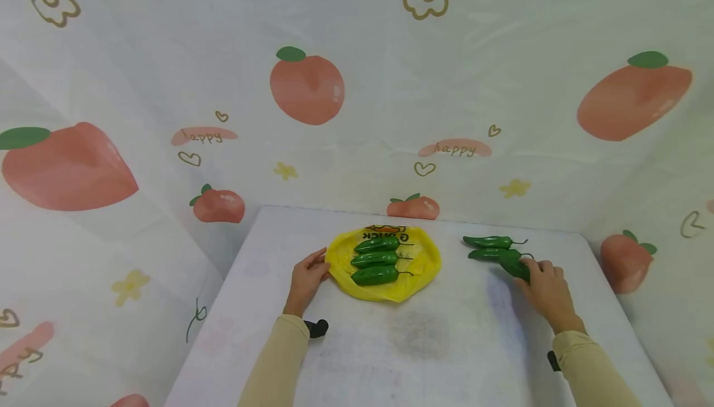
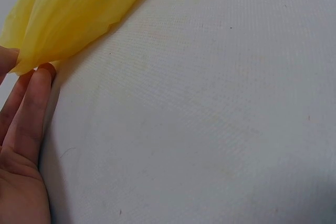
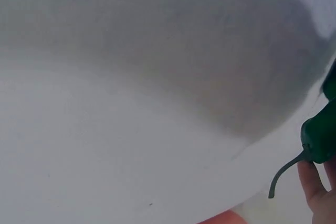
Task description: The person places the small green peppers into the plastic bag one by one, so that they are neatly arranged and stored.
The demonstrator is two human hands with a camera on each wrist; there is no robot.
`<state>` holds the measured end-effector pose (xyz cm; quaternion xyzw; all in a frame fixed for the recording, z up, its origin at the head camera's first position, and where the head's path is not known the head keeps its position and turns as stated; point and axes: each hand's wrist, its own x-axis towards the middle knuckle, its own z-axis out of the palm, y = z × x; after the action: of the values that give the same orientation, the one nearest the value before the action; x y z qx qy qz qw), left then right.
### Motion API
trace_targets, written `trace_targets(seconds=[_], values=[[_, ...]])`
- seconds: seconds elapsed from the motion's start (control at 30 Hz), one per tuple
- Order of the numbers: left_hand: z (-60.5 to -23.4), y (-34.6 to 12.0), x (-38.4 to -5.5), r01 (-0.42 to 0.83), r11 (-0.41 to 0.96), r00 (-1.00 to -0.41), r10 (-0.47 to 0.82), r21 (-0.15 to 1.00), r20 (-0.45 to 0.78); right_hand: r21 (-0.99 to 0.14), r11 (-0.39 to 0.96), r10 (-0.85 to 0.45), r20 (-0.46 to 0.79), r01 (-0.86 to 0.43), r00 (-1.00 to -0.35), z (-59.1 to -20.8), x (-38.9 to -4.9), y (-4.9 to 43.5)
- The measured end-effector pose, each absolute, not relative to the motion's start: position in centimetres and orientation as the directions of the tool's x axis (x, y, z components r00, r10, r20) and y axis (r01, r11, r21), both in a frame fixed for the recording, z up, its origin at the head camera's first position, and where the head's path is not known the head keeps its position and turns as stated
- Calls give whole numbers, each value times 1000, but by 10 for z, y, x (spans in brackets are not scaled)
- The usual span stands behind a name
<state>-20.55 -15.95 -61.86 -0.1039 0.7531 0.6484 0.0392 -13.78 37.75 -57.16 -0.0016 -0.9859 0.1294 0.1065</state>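
Note:
A yellow plastic bag lies spread on the table, with three green peppers side by side on it. My left hand pinches the bag's left edge; in the left wrist view the thumb is on one side of the yellow film and the fingers are on the other. To the right, my right hand holds a green pepper, which slants across the lower of two more peppers lying there. The right wrist view shows a curved stem and fingertips under a pepper.
The white table has a greyish stain at its middle front. Behind and at both sides hangs a white cloth printed with peaches, flowers and words. A dark band sits at my left wrist.

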Motion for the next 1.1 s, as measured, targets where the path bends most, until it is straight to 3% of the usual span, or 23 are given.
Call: trace_targets(seconds=[0.27, 1.1], values=[[-619, -159, -206, -213, 146, -973, -117, 966, -197, -258, 962, -2, 305, -84, -952, -563, -141, 365], [-625, -162, -209, -227, 130, -971, -105, 965, -214, -318, 936, -42, 320, -149, -947, -551, -153, 322]])
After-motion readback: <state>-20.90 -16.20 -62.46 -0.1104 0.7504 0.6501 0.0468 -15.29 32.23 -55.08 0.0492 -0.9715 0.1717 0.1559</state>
